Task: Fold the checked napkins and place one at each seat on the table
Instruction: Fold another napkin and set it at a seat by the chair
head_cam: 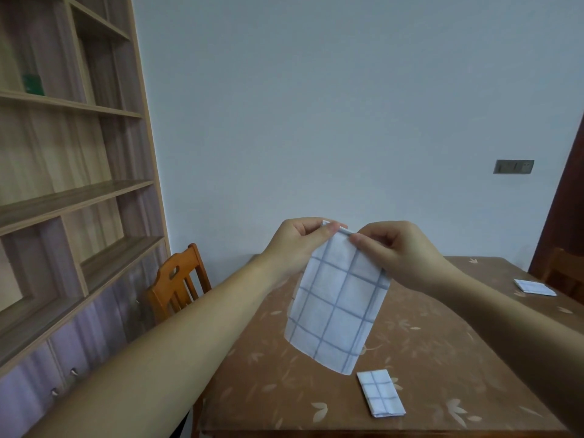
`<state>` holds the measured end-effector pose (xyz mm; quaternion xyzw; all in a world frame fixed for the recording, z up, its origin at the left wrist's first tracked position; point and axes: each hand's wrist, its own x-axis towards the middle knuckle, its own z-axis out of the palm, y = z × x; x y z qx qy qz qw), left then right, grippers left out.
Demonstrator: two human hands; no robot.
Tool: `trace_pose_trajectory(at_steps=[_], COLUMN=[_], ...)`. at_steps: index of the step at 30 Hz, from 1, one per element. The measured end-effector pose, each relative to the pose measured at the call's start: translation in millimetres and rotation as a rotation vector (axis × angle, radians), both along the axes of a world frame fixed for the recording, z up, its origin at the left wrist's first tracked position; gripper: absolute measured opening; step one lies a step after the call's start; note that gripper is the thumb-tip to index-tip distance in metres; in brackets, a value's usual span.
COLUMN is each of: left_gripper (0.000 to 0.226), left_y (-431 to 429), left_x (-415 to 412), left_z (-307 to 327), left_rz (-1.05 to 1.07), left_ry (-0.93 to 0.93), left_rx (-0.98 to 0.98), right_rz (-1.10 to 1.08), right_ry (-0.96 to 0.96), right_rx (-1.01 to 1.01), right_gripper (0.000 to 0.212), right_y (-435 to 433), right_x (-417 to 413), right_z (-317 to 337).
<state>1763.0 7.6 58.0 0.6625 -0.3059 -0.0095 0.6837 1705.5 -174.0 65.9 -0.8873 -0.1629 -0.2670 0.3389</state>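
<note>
A left hand (297, 240) and a right hand (392, 245) are holding a checked napkin (338, 298) up above the brown leaf-patterned surface (426, 358), their fingers pinching its top edge while it is hanging down. A folded napkin (380, 393) is lying near the front edge, and another folded napkin (534, 286) is lying far right, beside a wooden chair (565, 273).

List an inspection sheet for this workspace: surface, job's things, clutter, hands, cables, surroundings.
Surface: table under a brown leaf-patterned cloth.
Job's things: held napkin hangs above the table; near folded napkin lies by the front edge; far folded napkin lies at the right edge.
Clutter: nothing seen.
Hands: left hand and right hand both pinch the held napkin's top edge.
Cables: nothing seen.
Surroundings: wooden chair at left, shelf unit, wall switch plate.
</note>
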Motion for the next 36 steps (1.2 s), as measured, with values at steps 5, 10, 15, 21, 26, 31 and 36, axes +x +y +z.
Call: trace_pose_trajectory(at_steps=[5, 10, 15, 21, 26, 31, 36], left_gripper=[0.018, 0.014, 0.006, 0.008, 0.009, 0.007, 0.013], left_y=[3.5, 18.1, 18.3, 24.2, 12.7, 12.0, 14.2], left_x=[4.3, 3.8, 3.8, 6.4, 1.6, 8.8, 11.8], left_z=[0.3, 12.8, 28.2, 24.0, 28.0, 26.9, 23.5], left_rz=[0.032, -0.061, 0.039, 0.033, 0.006, 0.074, 0.101], left_ry=[0.011, -0.004, -0.246, -0.147, -0.272, -0.263, -0.263], left_rx=[-0.014, 0.177, 0.442, 0.390, 0.546, 0.330, 0.447], right_rz=[-0.040, -0.045, -0.001, 0.104, 0.139, 0.146, 0.072], right_ry=[-0.027, -0.045, 0.013, 0.138, 0.162, 0.218, 0.197], right_rx=[0.061, -0.053, -0.052, 0.286, 0.228, 0.304, 0.168], right_gripper=[0.031, 0.024, 0.022, 0.017, 0.015, 0.047, 0.042], right_y=[0.5, -1.9, -1.0, -12.3, -11.0, -19.3, -15.0], right_x=[-1.4, -5.4, -7.9, -10.9, -9.0, -3.0, -4.9], right_z=[-1.1, 1.9, 9.2, 17.3, 14.7, 2.7, 0.5])
